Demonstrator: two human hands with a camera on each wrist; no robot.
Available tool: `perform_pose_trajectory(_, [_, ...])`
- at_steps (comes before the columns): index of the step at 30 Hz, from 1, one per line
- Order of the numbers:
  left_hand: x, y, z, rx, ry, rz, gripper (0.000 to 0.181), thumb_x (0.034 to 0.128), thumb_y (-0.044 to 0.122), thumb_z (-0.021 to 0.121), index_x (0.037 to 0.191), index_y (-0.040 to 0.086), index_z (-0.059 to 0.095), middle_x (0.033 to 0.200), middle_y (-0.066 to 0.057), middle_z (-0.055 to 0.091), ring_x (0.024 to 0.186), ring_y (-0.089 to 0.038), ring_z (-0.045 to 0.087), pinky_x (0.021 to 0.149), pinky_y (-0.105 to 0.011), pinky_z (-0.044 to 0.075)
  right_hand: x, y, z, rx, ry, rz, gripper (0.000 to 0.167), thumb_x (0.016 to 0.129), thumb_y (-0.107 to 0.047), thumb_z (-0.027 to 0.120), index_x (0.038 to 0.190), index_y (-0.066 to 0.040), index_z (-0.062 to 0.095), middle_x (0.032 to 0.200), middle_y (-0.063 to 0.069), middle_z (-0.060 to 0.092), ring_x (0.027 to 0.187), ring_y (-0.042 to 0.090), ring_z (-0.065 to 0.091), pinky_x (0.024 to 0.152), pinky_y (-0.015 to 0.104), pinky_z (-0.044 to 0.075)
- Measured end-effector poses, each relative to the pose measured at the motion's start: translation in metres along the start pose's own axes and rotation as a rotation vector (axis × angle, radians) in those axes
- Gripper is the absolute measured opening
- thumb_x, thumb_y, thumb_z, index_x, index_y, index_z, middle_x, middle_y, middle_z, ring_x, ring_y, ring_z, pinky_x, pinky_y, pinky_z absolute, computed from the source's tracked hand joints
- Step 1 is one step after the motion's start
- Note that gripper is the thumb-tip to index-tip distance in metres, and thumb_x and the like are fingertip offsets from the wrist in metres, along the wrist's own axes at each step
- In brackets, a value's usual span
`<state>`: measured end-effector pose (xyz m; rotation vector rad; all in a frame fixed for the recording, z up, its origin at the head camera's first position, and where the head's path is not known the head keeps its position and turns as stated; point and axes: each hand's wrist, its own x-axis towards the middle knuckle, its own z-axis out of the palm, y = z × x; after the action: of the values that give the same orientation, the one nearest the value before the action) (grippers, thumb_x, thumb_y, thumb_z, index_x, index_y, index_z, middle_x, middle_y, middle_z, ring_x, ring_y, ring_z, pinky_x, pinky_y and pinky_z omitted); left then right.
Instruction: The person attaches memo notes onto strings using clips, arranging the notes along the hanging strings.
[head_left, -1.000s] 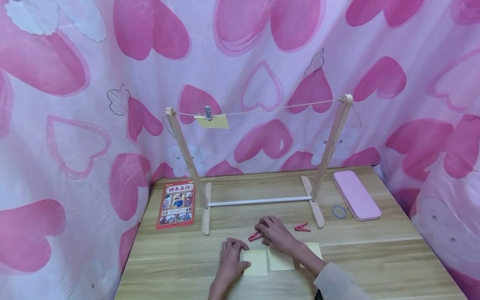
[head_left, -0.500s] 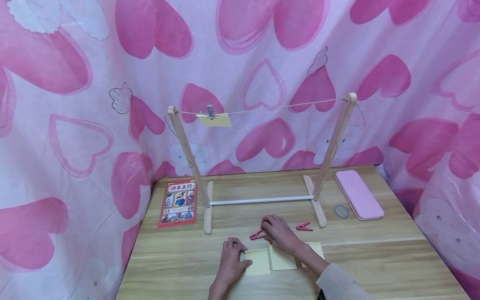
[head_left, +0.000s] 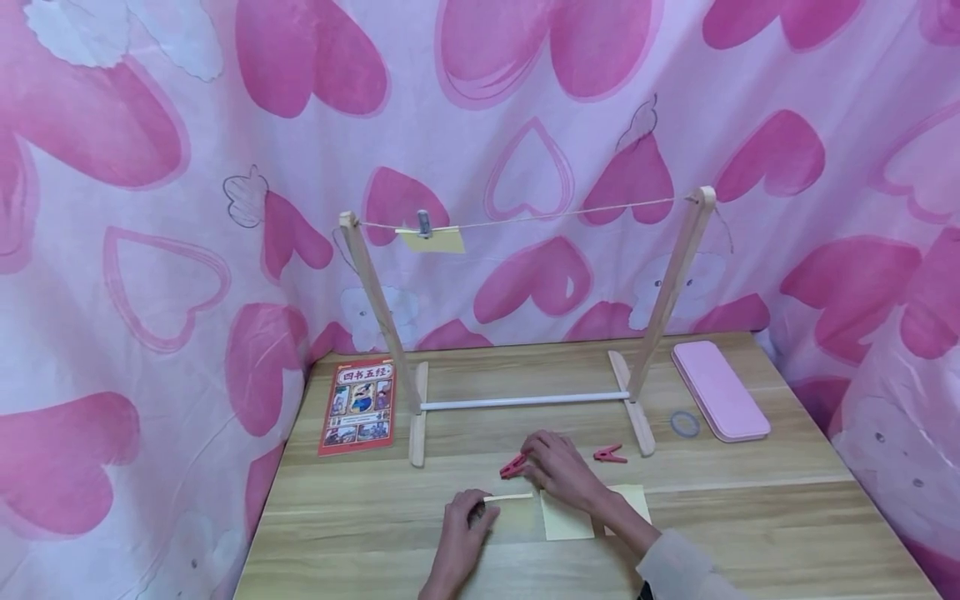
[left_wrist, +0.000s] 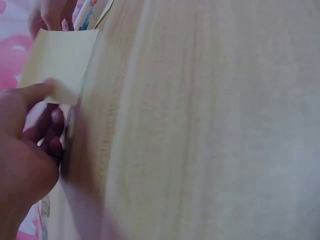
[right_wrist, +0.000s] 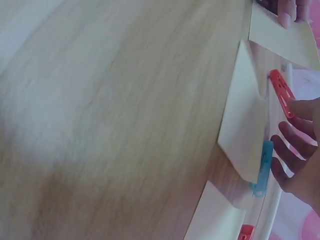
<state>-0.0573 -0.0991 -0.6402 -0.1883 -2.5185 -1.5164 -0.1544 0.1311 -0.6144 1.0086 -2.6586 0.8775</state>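
Between thumb and fingers my left hand [head_left: 459,533] pinches a square yellow sticky note [left_wrist: 64,60] by its side. In the head view that note is tipped up, so only a thin edge shows. My right hand [head_left: 561,473] pinches the end of a red clothespin [right_wrist: 282,93] just above the table. Two more yellow notes lie under and beside my right forearm, the nearer one [head_left: 566,518] partly covered by it. A blue clothespin [right_wrist: 262,169] lies below my right fingers, hidden in the head view. Another red clothespin [head_left: 611,453] rests to the right.
Behind the hands stands a wooden frame [head_left: 672,287] with a string [head_left: 555,216] across its top. A grey clip [head_left: 423,223] holds a yellow note [head_left: 442,242] on the string. A red book [head_left: 358,406] lies left; a pink case [head_left: 722,392] and a clear ring [head_left: 685,424] lie right.
My left hand has tipped the yellow note up from lying flat to nearly edge-on. The red clothespin in my right hand has tilted and risen slightly.
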Motion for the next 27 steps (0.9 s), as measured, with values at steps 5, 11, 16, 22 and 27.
perform_pose_trajectory(5, [-0.004,-0.008,0.004,-0.249,0.115,-0.023,0.012,0.0987,0.021,0.083,0.097,0.009,0.081,0.086,0.004,0.072,0.08,0.0,0.061,0.068,-0.02,0.048,0.001,-0.001,-0.009,0.35,-0.001,0.118,0.024,0.1,-0.004,0.078,0.121,0.004,0.07,0.111,0.011,0.077,0.098,0.023,0.074,0.089,0.037,0.061])
perform_pose_trajectory(11, [0.006,-0.022,0.008,-0.306,0.162,-0.047,0.01,0.1049,0.019,0.076,0.103,0.011,0.081,0.088,0.002,0.072,0.075,-0.006,0.06,0.061,-0.025,0.05,0.014,-0.005,-0.037,0.519,0.006,0.21,0.026,0.104,-0.006,0.073,0.127,0.007,0.069,0.112,0.013,0.076,0.103,0.026,0.074,0.092,0.032,0.062])
perform_pose_trajectory(16, [0.027,-0.012,-0.002,-0.273,0.175,-0.07,0.012,0.1064,0.021,0.074,0.112,0.012,0.08,0.1,-0.002,0.075,0.086,-0.01,0.063,0.07,-0.023,0.05,0.037,-0.018,-0.077,0.466,0.069,0.184,0.027,0.104,-0.004,0.072,0.129,0.007,0.069,0.113,0.014,0.077,0.107,0.032,0.073,0.095,0.037,0.061])
perform_pose_trajectory(22, [0.062,0.061,-0.035,-0.251,0.173,-0.26,0.017,0.1045,0.017,0.075,0.115,0.005,0.079,0.102,-0.008,0.074,0.093,-0.016,0.061,0.079,-0.024,0.05,0.062,-0.039,-0.132,0.418,0.127,0.093,0.02,0.102,0.0,0.074,0.121,0.001,0.07,0.123,0.018,0.07,0.117,0.035,0.068,0.096,0.044,0.061])
perform_pose_trajectory(27, [0.096,0.094,-0.054,-0.315,0.158,-0.257,0.019,0.1051,0.02,0.075,0.117,0.006,0.079,0.103,-0.006,0.068,0.096,-0.015,0.057,0.081,-0.022,0.049,0.087,-0.061,-0.178,0.346,0.25,-0.098,0.019,0.094,0.01,0.077,0.111,0.002,0.071,0.131,0.023,0.056,0.125,0.035,0.057,0.102,0.043,0.057])
